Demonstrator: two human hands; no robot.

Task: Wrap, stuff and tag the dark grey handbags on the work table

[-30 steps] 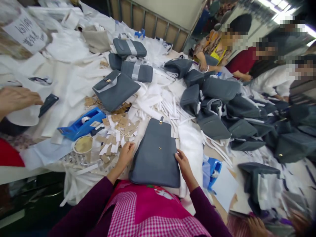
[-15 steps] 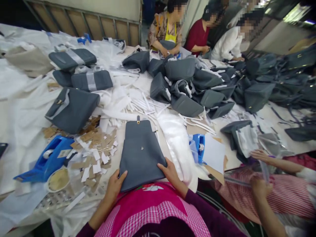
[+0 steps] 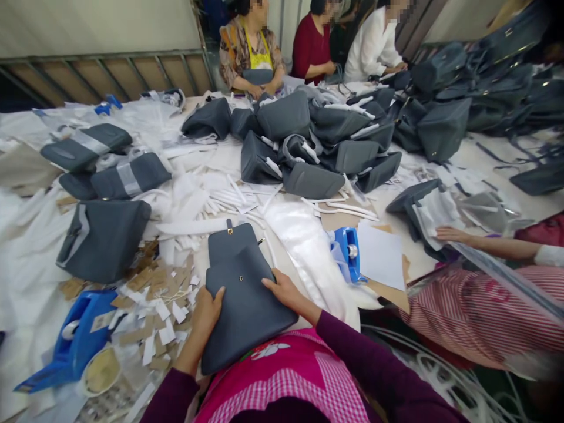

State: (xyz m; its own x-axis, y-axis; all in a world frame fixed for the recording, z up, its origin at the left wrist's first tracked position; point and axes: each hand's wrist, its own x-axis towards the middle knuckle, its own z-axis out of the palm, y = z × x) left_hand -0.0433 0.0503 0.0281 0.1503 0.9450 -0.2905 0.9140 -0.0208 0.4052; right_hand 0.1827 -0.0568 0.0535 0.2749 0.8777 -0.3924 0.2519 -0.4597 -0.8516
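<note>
A dark blue-grey leather bag (image 3: 247,305) lies flat in front of me, its lower end against my pink apron. Its flap (image 3: 233,241) is folded open away from me, with a strap and gold clasp at the tip and a round snap on the body. My left hand (image 3: 207,311) grips the bag's left edge, thumb on top. At the right edge, my right hand (image 3: 286,291) holds it the same way, with the fingers hidden underneath. Paper tags (image 3: 163,317) lie scattered just left of my left hand.
Blue tape dispensers stand left (image 3: 79,335) and right (image 3: 348,252). A tub (image 3: 101,370) sits at lower left. Piled bags (image 3: 317,141) cover the table's middle. White padding (image 3: 299,247) lies alongside my bag. A co-worker's hand (image 3: 453,235) touches another bag at right; several people sit opposite.
My hands have moved up along the bag's sides, and its body has bent slightly near the flap. My view has turned left. The co-worker at right has swung a clear strip outward.
</note>
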